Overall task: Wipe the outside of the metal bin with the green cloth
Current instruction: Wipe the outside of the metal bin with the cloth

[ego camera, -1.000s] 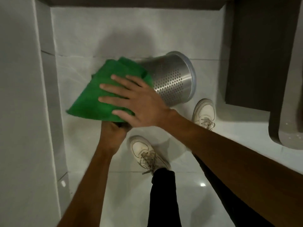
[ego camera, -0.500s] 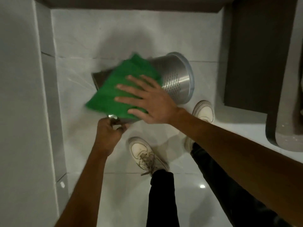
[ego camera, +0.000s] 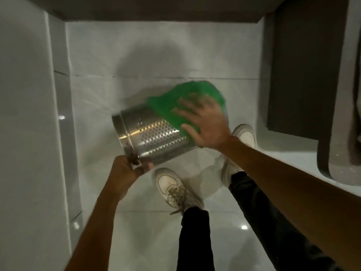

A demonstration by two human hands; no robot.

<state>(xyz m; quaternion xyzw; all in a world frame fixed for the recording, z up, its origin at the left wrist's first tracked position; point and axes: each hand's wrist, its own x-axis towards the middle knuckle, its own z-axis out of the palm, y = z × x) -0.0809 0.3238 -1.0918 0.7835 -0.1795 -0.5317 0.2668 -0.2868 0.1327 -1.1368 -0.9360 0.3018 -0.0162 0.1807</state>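
The metal bin (ego camera: 152, 133) is a shiny perforated cylinder held on its side above the floor, one end to the left. My left hand (ego camera: 127, 171) grips the bin's lower left rim. The green cloth (ego camera: 166, 106) is spread over the bin's right end, blurred by motion. My right hand (ego camera: 205, 124) lies flat on the cloth with fingers spread, pressing it against the bin's wall. The bin's right end is hidden under the cloth and hand.
I stand on a glossy white tiled floor (ego camera: 136, 231); my two white shoes (ego camera: 173, 188) are just below the bin. A white wall (ego camera: 29, 114) runs along the left. Dark cabinet panels (ego camera: 302, 65) and a rounded white fixture (ego camera: 351, 163) stand at the right.
My right hand has slid the green cloth from the bin's left end across to its right end. The bin's left, perforated part is now uncovered. My left hand keeps its grip on the rim.
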